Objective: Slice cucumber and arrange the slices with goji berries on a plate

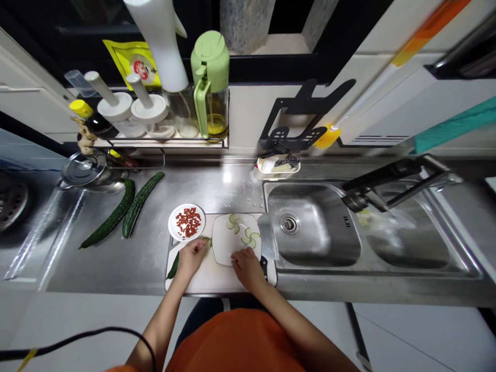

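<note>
Long steel table (135,258) along the wall, with a double sink (313,227) set into it on the right. Just beside the sink, at the near edge of the table, sits a white cutting board (209,281). Two whole cucumbers (127,206) lie side by side further left, well apart from the board.

On the board there's a white plate (222,250) with a few cucumber slices (234,223) fanned out on it. A small round dish (186,222) of red bits sits just beside its far left corner (no idea what the bits are).

The left hand (191,256) is curled, fingertips down on a green cucumber piece (208,241) at the plate's left edge. I can't tell if it's actually pinching it. The right hand (246,266) has its fingers bent onto the plate's near edge, and I can't tell if it's gripping either. A dark cucumber end (173,266) lies by the left wrist.
</note>
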Demonstrator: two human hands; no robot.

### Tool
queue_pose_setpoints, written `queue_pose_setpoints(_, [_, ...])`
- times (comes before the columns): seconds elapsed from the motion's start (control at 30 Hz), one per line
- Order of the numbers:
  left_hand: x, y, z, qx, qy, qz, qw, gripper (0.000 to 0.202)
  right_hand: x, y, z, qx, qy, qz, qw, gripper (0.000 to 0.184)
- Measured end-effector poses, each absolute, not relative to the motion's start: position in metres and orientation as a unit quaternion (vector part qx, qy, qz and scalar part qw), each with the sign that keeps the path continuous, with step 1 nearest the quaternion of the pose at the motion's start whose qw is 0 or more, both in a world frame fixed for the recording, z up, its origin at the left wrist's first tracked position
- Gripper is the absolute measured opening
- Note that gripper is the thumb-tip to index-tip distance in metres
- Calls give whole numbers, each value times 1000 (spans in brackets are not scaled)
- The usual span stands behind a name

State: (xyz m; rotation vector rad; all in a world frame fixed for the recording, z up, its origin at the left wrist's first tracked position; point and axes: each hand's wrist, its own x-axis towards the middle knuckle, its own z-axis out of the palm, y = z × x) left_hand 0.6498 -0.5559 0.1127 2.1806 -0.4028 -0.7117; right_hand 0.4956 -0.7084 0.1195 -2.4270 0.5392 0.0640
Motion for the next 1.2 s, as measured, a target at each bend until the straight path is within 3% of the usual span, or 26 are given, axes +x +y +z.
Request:
queue_pose_setpoints(0.23, [644,-571,126,753,-169,-423,476,31,518,-715,123,-853,222,-58,469,24])
queue_pose_setpoints(0.4, [640,-581,129,710,-133,-485,492,35,526,-721,132,-816,249,-12,521,12])
queue_pose_setpoints(0.7, [630,-590,127,573,41,-605,551,52,517,-723,153,-839,209,-30,502,9])
queue_pose_setpoints(0.87, [626,-597,117,545,94,-613,565,46,510,-722,159,-857,171,-29,485,9])
queue_pose_setpoints(1.2, [633,-607,109,655,-11,-534,535,38,493,-714,135,-786,309,-43,534,10])
